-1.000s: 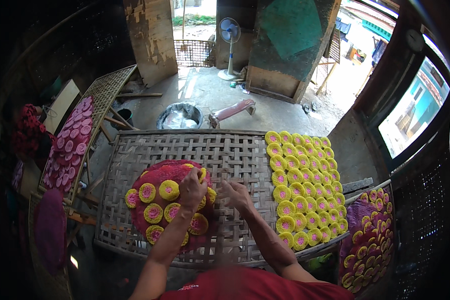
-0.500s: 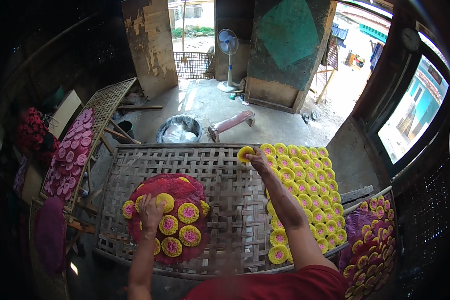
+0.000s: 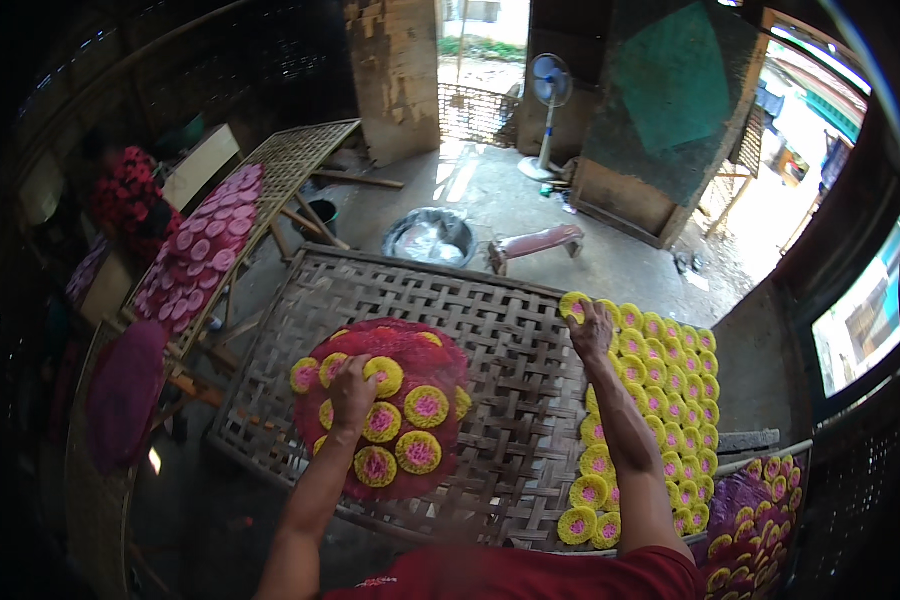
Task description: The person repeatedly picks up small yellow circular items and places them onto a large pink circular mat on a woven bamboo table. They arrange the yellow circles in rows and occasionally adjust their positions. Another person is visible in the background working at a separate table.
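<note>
While our left hand (image 3: 352, 392) rests, fingers together, on yellow-pink discs (image 3: 400, 420) heaped on the near-left red tray (image 3: 440, 350), our right hand (image 3: 592, 330) pinches one disc (image 3: 572, 305) at the far end of rows (image 3: 660, 400) w/ the woven rack (image 3: 510, 380) underneath.

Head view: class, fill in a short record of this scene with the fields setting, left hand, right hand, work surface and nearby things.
setting: open-sided workshop with a concrete floor
left hand: left hand rests on the red pile of yellow-and-pink discs
right hand: right hand holds one yellow disc at the far end of the laid-out rows
work surface: woven bamboo rack
nearby things: pink discs on a second rack at left; metal basin; standing fan
</note>
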`<state>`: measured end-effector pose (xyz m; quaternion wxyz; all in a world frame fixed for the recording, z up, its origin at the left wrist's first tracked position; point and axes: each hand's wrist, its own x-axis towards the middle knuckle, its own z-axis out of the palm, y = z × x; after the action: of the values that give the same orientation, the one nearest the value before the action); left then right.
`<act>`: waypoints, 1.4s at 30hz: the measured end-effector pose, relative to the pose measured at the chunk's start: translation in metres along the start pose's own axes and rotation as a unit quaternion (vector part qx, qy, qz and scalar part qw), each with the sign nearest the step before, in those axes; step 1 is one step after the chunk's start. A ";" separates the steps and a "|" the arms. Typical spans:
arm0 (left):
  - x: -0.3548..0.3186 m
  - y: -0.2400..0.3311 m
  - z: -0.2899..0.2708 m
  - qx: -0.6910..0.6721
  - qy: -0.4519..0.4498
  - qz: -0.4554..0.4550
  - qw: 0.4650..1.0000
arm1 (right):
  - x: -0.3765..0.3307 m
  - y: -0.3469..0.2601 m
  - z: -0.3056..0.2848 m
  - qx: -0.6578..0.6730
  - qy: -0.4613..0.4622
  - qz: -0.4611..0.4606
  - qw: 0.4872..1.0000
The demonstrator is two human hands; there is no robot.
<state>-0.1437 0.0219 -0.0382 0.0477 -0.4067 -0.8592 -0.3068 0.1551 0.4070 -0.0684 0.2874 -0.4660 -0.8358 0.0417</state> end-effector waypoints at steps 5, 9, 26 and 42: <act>-0.004 0.002 -0.010 -0.001 -0.035 0.086 0.996 | -0.051 -0.056 -0.013 0.139 -0.032 -0.036 0.989; -0.004 0.004 -0.010 0.012 -0.048 0.117 0.992 | -0.068 -0.086 -0.023 0.180 -0.052 -0.066 0.980; 0.008 -0.004 -0.003 0.041 -0.060 0.181 0.981 | -0.096 -0.130 -0.037 0.240 -0.123 -0.082 0.959; 0.016 -0.034 -0.002 -0.463 -0.125 -0.149 0.865 | -0.123 -0.234 -0.040 0.528 -0.405 0.059 0.745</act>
<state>-0.1794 0.0150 -0.0481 -0.3005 -0.2840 -0.6678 -0.6190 0.0479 0.1690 -0.0104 0.1192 -0.2278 -0.6891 0.6775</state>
